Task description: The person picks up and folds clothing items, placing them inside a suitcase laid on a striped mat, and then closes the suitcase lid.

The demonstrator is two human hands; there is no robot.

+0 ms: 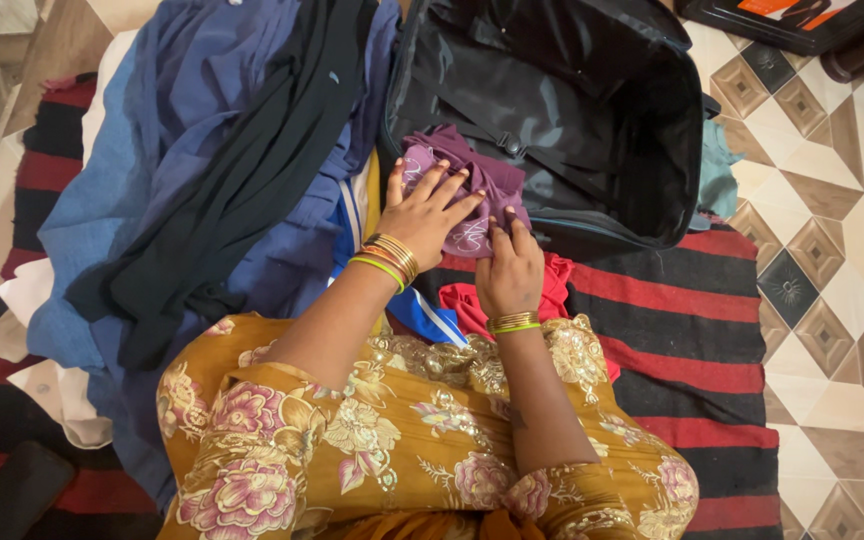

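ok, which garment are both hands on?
The purple garment at the black suitcase's edge, under left hand and right hand; the red, blue and black ones lie untouched.
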